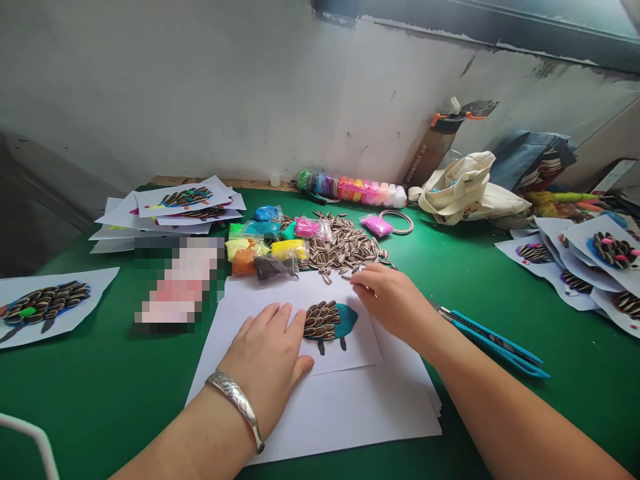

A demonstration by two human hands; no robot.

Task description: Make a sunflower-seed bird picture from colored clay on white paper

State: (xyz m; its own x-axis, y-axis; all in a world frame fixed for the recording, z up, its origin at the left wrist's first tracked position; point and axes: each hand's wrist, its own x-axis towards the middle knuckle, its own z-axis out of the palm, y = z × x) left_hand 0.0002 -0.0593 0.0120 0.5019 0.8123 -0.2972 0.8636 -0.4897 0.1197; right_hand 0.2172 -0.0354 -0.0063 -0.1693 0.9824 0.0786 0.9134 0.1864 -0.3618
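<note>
Fingers of the left hand point(265, 363) spread apart, flat on the paper sheet point(265, 297), tips just beside the sunflower-seed body point(321, 320), long axis sideways; right hand point(387, 307) farther off, fingers together, any pinch unclear, past the teal clay point(346, 320); loose seeds point(345, 243) beyond, blue-handled scissors point(493, 343) rightward.

A craft workroom: a green-topped table point(100, 407) holds modelling clay packets point(286, 250), sunflower seeds point(345, 243) and seed-covered paper pictures point(50, 307).

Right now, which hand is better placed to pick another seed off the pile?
Probably the right hand: its fingers rest beside the sunflower seed pile. The left hand lies flat on the paper, farther off.
</note>
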